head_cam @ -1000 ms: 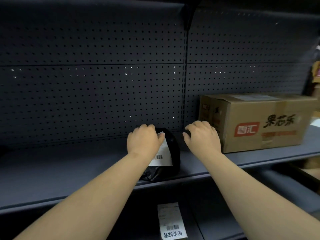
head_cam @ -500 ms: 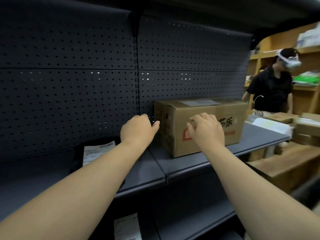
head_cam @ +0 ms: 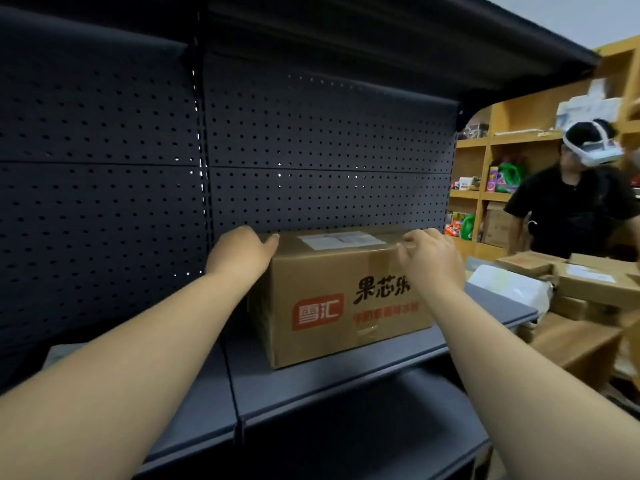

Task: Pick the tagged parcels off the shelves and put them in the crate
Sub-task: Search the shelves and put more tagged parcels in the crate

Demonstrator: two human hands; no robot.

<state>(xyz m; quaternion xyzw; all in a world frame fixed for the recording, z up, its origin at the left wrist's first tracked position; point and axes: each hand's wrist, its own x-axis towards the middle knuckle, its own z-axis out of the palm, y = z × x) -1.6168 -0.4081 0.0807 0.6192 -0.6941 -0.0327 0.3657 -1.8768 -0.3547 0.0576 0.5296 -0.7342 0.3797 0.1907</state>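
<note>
Fingers (head_cam: 412, 239) on cardboard box (head_cam: 346, 299) top corners

A box (head_cam: 341, 299) is set on the shelf (head_cam: 346, 372), before the pegboard (head_cam: 311, 161). A label (head_cam: 341, 240) is laid on its top. The left hand (head_cam: 242, 252) is placed at its left upper corner, the right hand (head_cam: 431, 259) at its right upper edge. Parcels (head_cam: 571, 282) are stacked on a table (head_cam: 575, 341) to the right, with a person (head_cam: 575, 206) behind them.

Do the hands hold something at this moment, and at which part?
The left hand rests at the top left corner of the cardboard box; the right hand touches its top right edge. Whether either truly grips cannot be told; the box stands on the shelf.
</note>
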